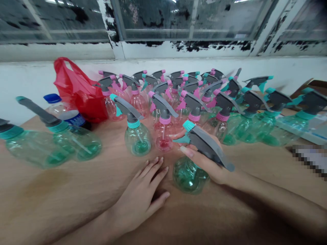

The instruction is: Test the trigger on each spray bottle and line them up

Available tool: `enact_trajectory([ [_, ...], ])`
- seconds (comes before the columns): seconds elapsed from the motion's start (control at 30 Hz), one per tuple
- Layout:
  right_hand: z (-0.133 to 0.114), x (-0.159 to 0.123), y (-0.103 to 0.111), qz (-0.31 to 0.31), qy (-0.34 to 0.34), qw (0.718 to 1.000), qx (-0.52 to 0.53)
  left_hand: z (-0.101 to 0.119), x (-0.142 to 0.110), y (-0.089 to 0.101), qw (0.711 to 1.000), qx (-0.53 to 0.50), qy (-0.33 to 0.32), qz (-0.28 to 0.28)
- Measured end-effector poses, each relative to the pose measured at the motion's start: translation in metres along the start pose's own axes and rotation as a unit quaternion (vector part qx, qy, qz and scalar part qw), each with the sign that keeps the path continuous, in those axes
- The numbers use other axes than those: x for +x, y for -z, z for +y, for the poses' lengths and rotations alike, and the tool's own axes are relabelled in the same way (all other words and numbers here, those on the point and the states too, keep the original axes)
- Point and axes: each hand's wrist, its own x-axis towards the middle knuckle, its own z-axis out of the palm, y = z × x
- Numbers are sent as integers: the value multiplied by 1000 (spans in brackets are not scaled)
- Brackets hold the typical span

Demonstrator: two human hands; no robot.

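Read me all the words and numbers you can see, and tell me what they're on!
None can be read for sure.
Blue label on the blue-capped bottle: white letters, too blurred to read.
Light blue box at the right: too blurred to tell any print.
Green spray bottle in the right hand: no writing shows.

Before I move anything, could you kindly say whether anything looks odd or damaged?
Yes: a brownish patch, possibly a stain, darkens the table in front of the green bottles at far left. Behind, the white window frame is blotched black, as if paint were peeling.
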Motion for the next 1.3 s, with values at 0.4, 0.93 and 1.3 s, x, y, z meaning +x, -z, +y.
enact_trajectory([
  [0.4,1,1,0,5,-5,1000,6,-1,0,-1,1000,-10,3,-2],
  [0.93,-14,4,8,-38,11,998,-55,0,0,0,1000,-10,6,-2],
  [1.3,-11,-8,-2,-38,58,998,-11,0,3,2,1000,-16,8,-12],
])
